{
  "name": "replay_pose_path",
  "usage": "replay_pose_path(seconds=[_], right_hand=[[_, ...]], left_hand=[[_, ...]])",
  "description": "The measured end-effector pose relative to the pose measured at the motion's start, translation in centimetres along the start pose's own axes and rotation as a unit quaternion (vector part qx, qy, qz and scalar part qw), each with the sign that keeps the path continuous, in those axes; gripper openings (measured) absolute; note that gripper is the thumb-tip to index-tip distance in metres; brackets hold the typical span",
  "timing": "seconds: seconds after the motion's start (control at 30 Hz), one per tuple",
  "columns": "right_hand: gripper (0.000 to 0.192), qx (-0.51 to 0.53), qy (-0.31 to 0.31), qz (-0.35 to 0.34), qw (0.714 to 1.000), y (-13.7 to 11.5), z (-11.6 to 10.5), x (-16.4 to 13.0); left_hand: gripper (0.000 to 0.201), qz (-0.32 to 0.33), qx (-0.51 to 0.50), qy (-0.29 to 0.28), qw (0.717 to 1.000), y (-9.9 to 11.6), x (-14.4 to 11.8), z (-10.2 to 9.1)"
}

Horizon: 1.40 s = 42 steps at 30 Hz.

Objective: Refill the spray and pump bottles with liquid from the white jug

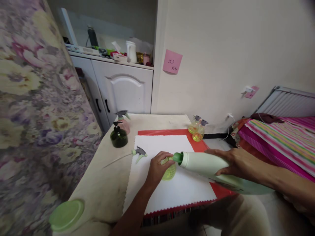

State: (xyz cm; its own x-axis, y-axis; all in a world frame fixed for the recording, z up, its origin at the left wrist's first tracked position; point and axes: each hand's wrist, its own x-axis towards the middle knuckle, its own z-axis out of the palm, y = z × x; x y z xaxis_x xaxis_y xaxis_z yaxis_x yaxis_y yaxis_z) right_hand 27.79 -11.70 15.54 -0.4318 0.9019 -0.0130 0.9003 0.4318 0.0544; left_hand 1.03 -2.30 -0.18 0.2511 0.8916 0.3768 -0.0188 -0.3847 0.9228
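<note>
My left hand [157, 166] is closed around the neck of a small clear yellow-green spray bottle [168, 174], which stands without its head on a white sheet [194, 183]. In my right hand [232, 162] is a big pale green detergent bottle [200, 162], tipped almost level. Its green spout [177, 157] is at the small bottle's mouth. Whether liquid is flowing cannot be made out. A grey and green trigger spray head [139, 152] with a long thin tube lies left of my left hand. At the near left is a round green lid [67, 214].
A dark green pump bottle [119, 137] and a pink spray bottle [125, 125] stand at the table's back left. Two small spray bottles with yellow liquid, the nearer one [198, 135] included, stand at the right on a red sheet [157, 132]. A bed [283, 134] lies to the right.
</note>
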Motion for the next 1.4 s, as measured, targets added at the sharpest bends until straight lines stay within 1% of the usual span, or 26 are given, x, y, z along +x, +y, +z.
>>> replay_pose_path(seconds=[0.17, 0.3, 0.4, 0.47, 0.53, 0.6, 0.63, 0.7, 0.73, 0.8, 0.83, 0.9, 0.93, 1.03, 1.13, 1.23, 1.4], right_hand=[[0.056, -0.005, 0.012, 0.009, 1.000, 0.1, 1.0, -0.4], [0.056, 0.007, 0.022, 0.020, 1.000, 0.4, 0.8, -0.7], [0.053, 0.083, 0.041, 0.043, 0.995, 1.3, 0.6, -0.8], [0.055, 0.168, 0.077, 0.066, 0.981, 2.2, 0.9, -0.5], [0.061, 0.262, 0.135, 0.113, 0.949, 3.0, 1.7, 0.2], [0.067, 0.355, 0.205, 0.176, 0.895, 3.6, 3.1, 1.3], [0.068, 0.399, 0.242, 0.193, 0.863, 3.7, 3.9, 2.1], [0.067, 0.466, 0.307, 0.202, 0.805, 3.7, 5.7, 4.1], [0.066, 0.488, 0.335, 0.204, 0.780, 3.5, 6.6, 5.2], [0.068, 0.525, 0.372, 0.207, 0.737, 3.1, 8.5, 7.5], [0.069, 0.539, 0.389, 0.208, 0.718, 2.8, 9.5, 8.6], [0.069, 0.551, 0.412, 0.214, 0.693, 2.1, 11.2, 10.7], [0.069, 0.552, 0.421, 0.221, 0.685, 1.8, 12.1, 11.6], [0.069, 0.554, 0.427, 0.231, 0.677, 0.9, 14.2, 13.5], [0.070, 0.552, 0.431, 0.238, 0.673, 0.2, 15.8, 14.2], [0.066, 0.542, 0.426, 0.243, 0.682, -0.2, 16.7, 14.1], [0.057, 0.542, 0.406, 0.238, 0.697, -0.2, 17.4, 13.6]], left_hand=[[0.014, -0.004, 0.008, 0.001, 1.000, 0.0, 0.0, 0.1], [0.015, -0.009, 0.029, -0.015, 0.999, 0.4, -0.1, 0.0], [0.018, -0.007, 0.034, -0.026, 0.999, 0.7, -0.3, -0.2], [0.019, -0.013, 0.036, -0.027, 0.999, 0.8, -0.4, -0.4], [0.020, -0.021, 0.039, -0.027, 0.999, 1.0, -0.4, -0.4], [0.021, -0.027, 0.042, -0.024, 0.998, 1.0, -0.4, -0.4], [0.022, -0.029, 0.043, -0.023, 0.998, 1.0, -0.5, -0.4], [0.022, -0.034, 0.045, -0.018, 0.998, 1.0, -0.6, -0.4], [0.022, -0.037, 0.046, -0.017, 0.998, 0.9, -0.6, -0.5], [0.022, -0.048, 0.044, -0.017, 0.998, 0.8, -0.7, -0.6], [0.021, -0.056, 0.041, -0.017, 0.997, 0.7, -0.7, -0.6], [0.021, -0.075, 0.031, -0.019, 0.997, 0.6, -0.7, -0.8], [0.021, -0.084, 0.028, -0.019, 0.996, 0.6, -0.7, -0.9], [0.022, -0.100, 0.025, -0.022, 0.994, 0.4, -0.6, -1.0], [0.022, -0.109, 0.015, -0.023, 0.994, 0.3, -0.6, -1.1], [0.022, -0.118, 0.003, -0.024, 0.993, 0.3, -0.7, -1.1], [0.024, -0.132, 0.002, -0.018, 0.991, 0.4, -0.9, -0.9]])
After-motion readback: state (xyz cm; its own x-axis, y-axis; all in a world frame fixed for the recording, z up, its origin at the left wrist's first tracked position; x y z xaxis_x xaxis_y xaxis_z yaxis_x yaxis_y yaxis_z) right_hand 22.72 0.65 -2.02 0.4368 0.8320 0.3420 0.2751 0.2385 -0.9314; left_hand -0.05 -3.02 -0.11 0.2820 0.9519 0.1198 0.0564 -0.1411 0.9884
